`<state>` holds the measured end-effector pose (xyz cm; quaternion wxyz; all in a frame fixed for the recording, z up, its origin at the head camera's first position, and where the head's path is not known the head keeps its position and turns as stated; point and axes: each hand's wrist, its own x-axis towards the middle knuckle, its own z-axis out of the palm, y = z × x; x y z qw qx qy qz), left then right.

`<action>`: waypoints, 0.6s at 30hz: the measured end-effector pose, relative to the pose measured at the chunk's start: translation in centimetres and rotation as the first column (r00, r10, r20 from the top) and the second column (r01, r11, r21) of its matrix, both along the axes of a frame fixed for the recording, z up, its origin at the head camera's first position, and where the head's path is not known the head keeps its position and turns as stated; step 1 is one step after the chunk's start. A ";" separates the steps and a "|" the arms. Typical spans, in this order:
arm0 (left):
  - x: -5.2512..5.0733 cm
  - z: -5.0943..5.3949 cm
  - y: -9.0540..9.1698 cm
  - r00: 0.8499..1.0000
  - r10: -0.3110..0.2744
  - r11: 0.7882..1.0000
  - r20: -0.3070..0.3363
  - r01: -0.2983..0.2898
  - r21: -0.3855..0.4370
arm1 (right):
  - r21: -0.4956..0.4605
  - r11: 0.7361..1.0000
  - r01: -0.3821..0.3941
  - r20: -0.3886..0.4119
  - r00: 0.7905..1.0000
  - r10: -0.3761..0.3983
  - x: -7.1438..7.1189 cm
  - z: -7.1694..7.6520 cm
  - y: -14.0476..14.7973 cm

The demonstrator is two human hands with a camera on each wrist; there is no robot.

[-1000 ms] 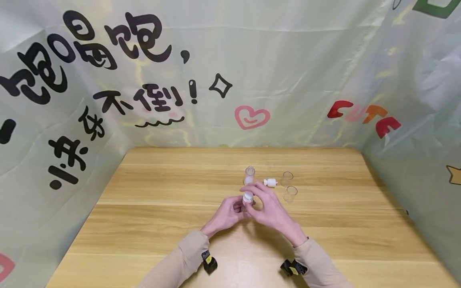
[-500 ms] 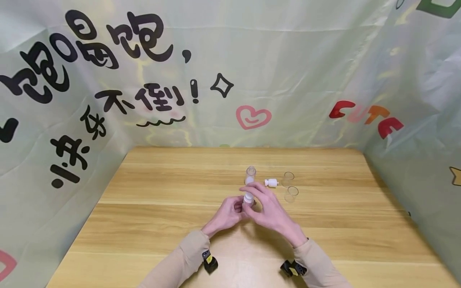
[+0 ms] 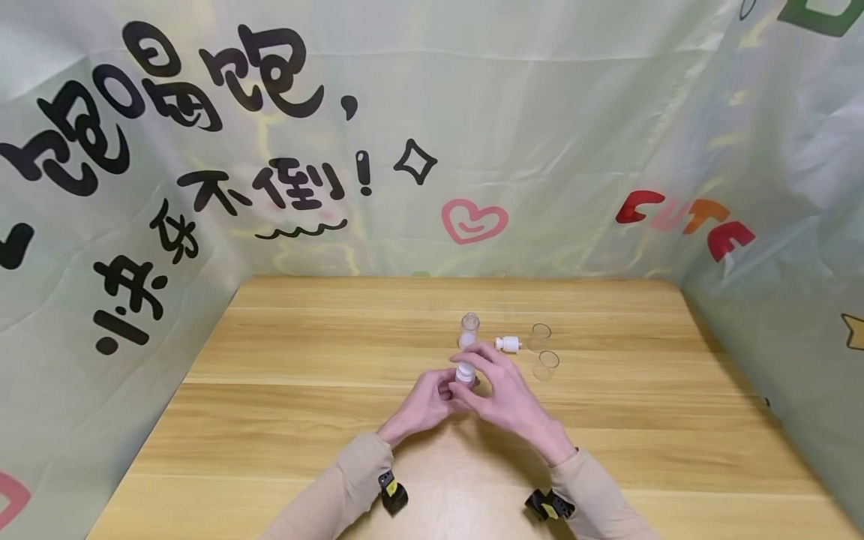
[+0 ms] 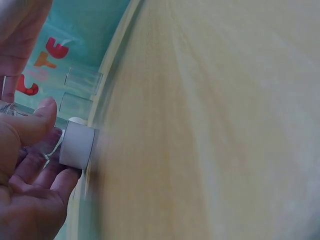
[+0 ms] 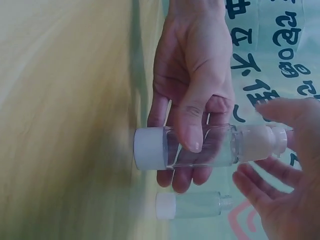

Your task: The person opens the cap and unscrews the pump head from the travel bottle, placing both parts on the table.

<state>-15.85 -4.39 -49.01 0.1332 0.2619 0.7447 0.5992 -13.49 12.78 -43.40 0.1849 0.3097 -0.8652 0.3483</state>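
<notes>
My left hand (image 3: 425, 401) holds a small clear bottle (image 5: 215, 155) with a white base (image 4: 77, 145), its thumb across the bottle's side. A white pump top (image 5: 257, 142) sits at the bottle's neck. My right hand (image 3: 509, 394) has its thumb and bent fingers round this pump top; how firmly they touch it is hard to tell. Just beyond the hands, a second clear bottle (image 3: 469, 328) stands on the table with a bare neck. Another white pump top (image 3: 508, 344) lies on its side to the right of that bottle.
Two clear cylindrical caps (image 3: 542, 366) stand on the wooden table (image 3: 324, 341) right of the loose pump top. Printed cloth walls (image 3: 560, 150) enclose the table at the back and both sides. A black wrist camera (image 3: 394, 495) is strapped on each sleeve.
My right thumb has shifted slightly left across the front of the held pump top, and its fingers have moved a little round it. The left hand and the things on the table stay put.
</notes>
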 end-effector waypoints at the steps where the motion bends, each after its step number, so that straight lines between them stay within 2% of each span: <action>1: 0.0 0.0 0.0 1.000 -0.002 1.000 0.005 0.002 0.005 | 0.006 1.000 0.009 0.002 1.000 -0.009 0.0 0.0 0.0; 4: 0.1 0.1 -0.1 1.000 -0.011 1.000 0.020 0.010 0.021 | 0.010 1.000 0.021 -0.002 1.000 -0.021 -0.1 -0.1 0.0; 7: 0.2 0.2 -0.1 1.000 -0.017 1.000 0.016 0.016 0.025 | -0.010 1.000 -0.002 -0.002 1.000 0.002 -0.2 -0.2 0.1; 12: 0.2 0.1 -0.1 1.000 -0.016 1.000 0.022 0.016 0.014 | -0.071 0.995 -0.072 0.018 0.997 0.073 -0.3 -0.4 0.5; 18: 0.2 -0.1 0.0 1.000 -0.017 1.000 0.015 0.016 0.021 | -0.086 0.982 -0.167 0.029 0.985 0.170 -0.2 -0.6 0.6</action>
